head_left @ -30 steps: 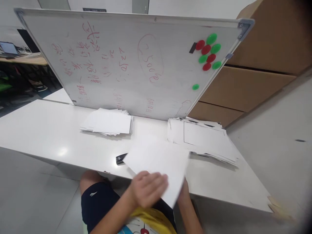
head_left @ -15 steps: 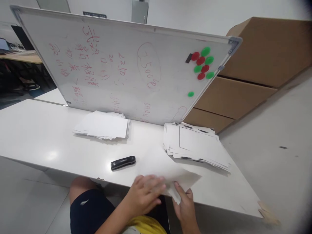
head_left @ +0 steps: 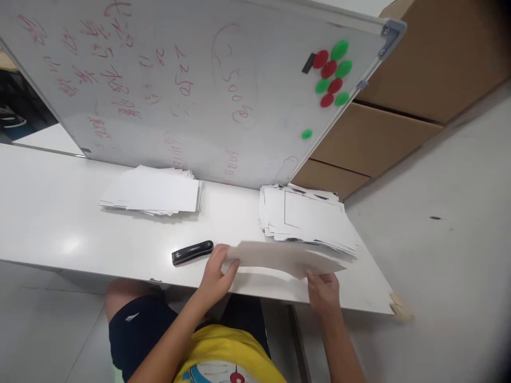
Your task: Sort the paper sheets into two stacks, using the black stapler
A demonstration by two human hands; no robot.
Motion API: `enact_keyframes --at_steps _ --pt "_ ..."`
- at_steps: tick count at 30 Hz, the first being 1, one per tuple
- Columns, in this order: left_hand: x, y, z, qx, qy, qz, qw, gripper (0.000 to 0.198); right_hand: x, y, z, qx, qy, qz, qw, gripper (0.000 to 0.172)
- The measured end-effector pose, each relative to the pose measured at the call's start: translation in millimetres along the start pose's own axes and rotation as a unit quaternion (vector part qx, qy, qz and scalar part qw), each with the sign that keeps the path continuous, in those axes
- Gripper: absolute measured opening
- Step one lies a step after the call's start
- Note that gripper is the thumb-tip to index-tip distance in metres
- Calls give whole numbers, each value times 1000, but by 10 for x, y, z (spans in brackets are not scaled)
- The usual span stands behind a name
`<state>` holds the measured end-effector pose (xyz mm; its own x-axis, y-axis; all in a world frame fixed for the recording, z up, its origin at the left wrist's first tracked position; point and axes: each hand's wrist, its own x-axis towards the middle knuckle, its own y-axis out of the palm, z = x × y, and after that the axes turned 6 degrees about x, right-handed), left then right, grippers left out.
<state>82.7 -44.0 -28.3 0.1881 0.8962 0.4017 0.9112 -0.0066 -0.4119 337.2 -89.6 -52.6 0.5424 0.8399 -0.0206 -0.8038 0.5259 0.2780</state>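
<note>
Between my hands a sheet of paper [head_left: 275, 256] is held up, slightly bowed, over the front of the white table. My left hand [head_left: 217, 274] pinches its left end, thumb on the near side. At the lower right edge, my right hand [head_left: 322, 290] grips the sheet between thumb and fingers. A black stapler [head_left: 192, 252] lies on the table just left of my left hand. Behind the sheet sits a stack of papers [head_left: 315, 215] with dark printed marks and a thin black outline. Another stack of white papers [head_left: 155, 190] lies farther left.
A whiteboard [head_left: 263, 80] with red handwriting and red and green round magnets [head_left: 328, 69] stands along the table's back. Brown cardboard boxes [head_left: 431, 58] are piled behind it on the right, against the wall. A tan pad [head_left: 400, 307] covers the table's right front corner.
My left hand has moved from hovering beside the paper to gripping its left end. The sheet is now stretched between both hands and raised; my right hand has shifted right. The view has tilted downward.
</note>
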Motion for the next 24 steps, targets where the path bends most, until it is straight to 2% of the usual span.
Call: enact_keyframes --at_steps 3,7,9,12,15,18,21,24 --pt "17 -159 -103 7 -59 33 998 16 -36 111 -11 -17 -13 14 1000 31" --pt "-134 -369 -126 11 -94 85 992 13 -118 270 41 -7 -100 115 988 12" --pt "-228 -445 -122 19 -102 90 990 14 -140 311 61 9 -108 145 984 9" --pt "-335 -512 -125 45 -114 89 988 14 -160 299 17 7 -30 142 989 7" --pt "-403 -531 -118 66 -106 102 987 17 -202 224 -93 -6 2 136 991 9" --pt "-429 -541 -83 93 -95 110 985 20 -262 136 -189 -40 65 138 987 21" --pt "-376 -618 -11 133 -70 67 986 22 -282 55 -199 -60 99 116 986 33" --pt "-218 -742 140 244 12 23 969 26 -218 33 -143 -66 128 111 983 37"
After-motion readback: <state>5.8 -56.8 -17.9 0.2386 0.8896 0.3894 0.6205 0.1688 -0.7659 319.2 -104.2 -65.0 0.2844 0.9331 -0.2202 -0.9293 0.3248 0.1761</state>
